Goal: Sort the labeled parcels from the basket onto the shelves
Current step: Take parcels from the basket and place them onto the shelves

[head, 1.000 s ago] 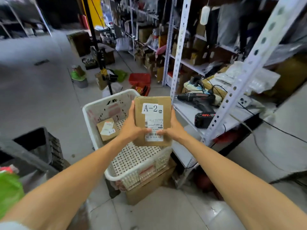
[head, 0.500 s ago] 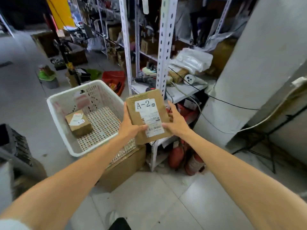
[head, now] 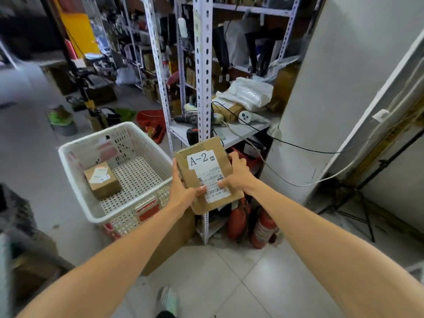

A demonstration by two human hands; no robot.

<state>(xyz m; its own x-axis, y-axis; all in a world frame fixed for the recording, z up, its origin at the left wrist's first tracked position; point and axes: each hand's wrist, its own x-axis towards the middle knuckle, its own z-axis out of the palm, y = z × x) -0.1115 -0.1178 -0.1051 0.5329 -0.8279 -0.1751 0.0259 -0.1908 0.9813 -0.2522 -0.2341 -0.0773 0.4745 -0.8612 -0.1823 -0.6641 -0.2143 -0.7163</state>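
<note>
A flat brown parcel [head: 206,171] with a white label reading A-2 is held in front of me, tilted, to the right of the basket. My left hand [head: 183,190] grips its left lower edge, thumb on the label. My right hand [head: 238,175] grips its right edge, thumb also on the label. The white plastic basket [head: 75,154] stands to the left on a cardboard box, and one small labeled brown parcel [head: 102,180] lies inside it. The metal shelves [head: 204,72] rise just behind the held parcel.
The shelf board [head: 243,131] carries a drill, cables, a white plastic bag and boxes. Red fire extinguishers [head: 261,228] stand on the floor under it. A white pillar [head: 332,88] is at the right, a tripod [head: 82,83] and a red crate [head: 151,122] behind the basket.
My view has swung right and the basket now lies further left. Both hands keep hold of the A-2 parcel, which has tilted and moved off the basket toward the shelf post.
</note>
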